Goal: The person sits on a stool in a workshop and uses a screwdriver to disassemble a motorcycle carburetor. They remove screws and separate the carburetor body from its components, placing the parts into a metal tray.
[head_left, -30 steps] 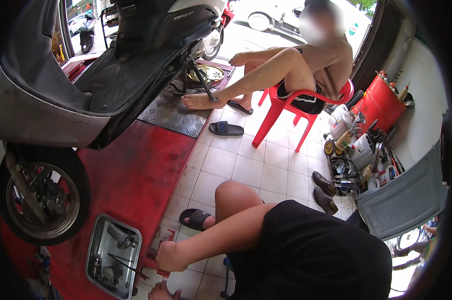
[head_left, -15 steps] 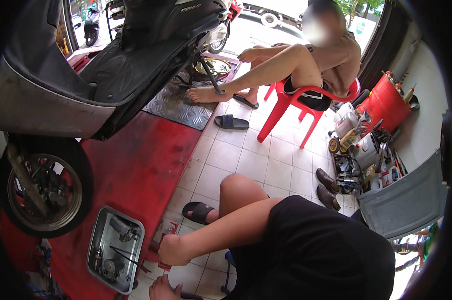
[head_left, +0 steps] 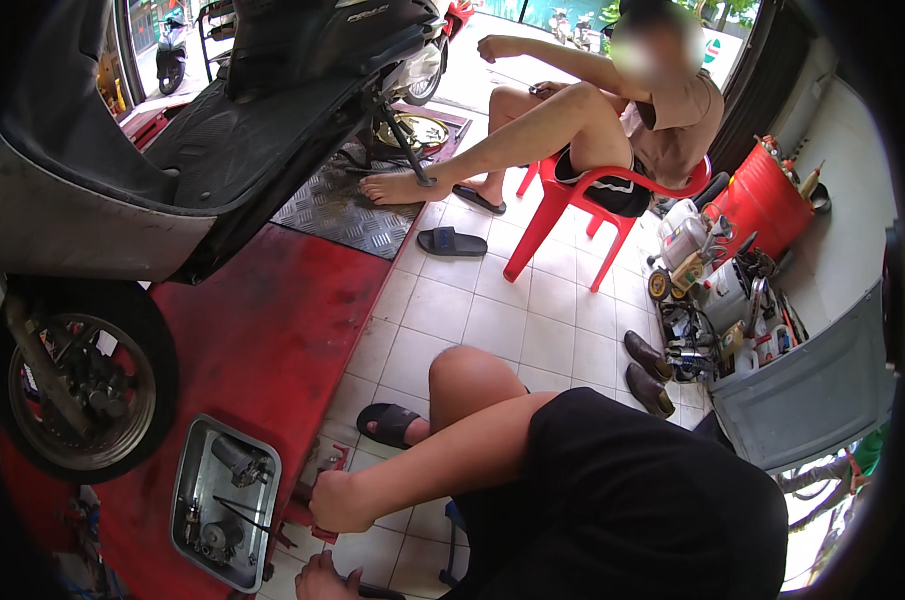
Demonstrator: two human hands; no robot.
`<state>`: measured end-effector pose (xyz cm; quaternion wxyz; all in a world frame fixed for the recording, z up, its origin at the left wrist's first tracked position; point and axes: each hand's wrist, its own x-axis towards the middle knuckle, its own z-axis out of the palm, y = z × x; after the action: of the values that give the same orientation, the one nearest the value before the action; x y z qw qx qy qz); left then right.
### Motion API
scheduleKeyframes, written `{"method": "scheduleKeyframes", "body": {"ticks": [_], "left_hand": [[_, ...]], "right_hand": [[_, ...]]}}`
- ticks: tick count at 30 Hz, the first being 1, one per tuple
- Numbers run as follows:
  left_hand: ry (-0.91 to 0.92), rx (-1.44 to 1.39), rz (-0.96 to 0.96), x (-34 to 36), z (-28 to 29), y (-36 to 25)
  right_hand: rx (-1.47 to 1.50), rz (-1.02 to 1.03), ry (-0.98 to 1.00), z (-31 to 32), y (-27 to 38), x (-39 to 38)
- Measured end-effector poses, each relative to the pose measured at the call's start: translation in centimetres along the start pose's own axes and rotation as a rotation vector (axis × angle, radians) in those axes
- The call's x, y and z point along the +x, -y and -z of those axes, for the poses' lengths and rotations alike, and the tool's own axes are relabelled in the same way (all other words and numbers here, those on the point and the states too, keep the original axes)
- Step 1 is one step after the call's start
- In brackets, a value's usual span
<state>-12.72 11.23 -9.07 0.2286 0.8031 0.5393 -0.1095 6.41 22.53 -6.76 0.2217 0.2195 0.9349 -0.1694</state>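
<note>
Beside the red platform's (head_left: 262, 310) edge, my right hand (head_left: 340, 502) is closed in a fist, seen from its back. Red metal shows above and below the fist; what lies inside the fingers is hidden. Just below it, at the bottom of the head view, my left hand (head_left: 322, 580) has its fingers curled and is partly cut off. A dark bar-like piece (head_left: 382, 592) extends from beside its thumb, but its kind is unclear. Left of both hands, a metal tray (head_left: 180, 520) on the platform holds a cylindrical motor-like part (head_left: 237, 460), a round metal part (head_left: 217, 535) and a thin black rod.
A scooter (head_left: 102, 200) stands on the platform, its wheel (head_left: 82, 385) behind the tray. Another person (head_left: 682, 120) sits on a red chair (head_left: 532, 220), one bare foot on the platform's metal plate. Sandals, brown shoes (head_left: 649, 375), bottles and a red drum (head_left: 762, 205) are on the right.
The seated person has raised one arm from near the knee to an outstretched position. My hands keep nearly the same pose; the whole view has shifted slightly.
</note>
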Motion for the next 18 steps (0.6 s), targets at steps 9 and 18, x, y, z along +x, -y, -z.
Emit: {"method": "scheduleKeyframes", "body": {"ticks": [9, 18], "left_hand": [[0.023, -0.010, -0.003, 0.06, 0.41, -0.22], [0.003, -0.006, -0.021, -0.03, 0.04, 0.01]], "right_hand": [[-0.026, -0.007, 0.029, -0.04, 0.03, 0.05], [-0.028, -0.003, 0.035, 0.11, 0.04, 0.12]]}}
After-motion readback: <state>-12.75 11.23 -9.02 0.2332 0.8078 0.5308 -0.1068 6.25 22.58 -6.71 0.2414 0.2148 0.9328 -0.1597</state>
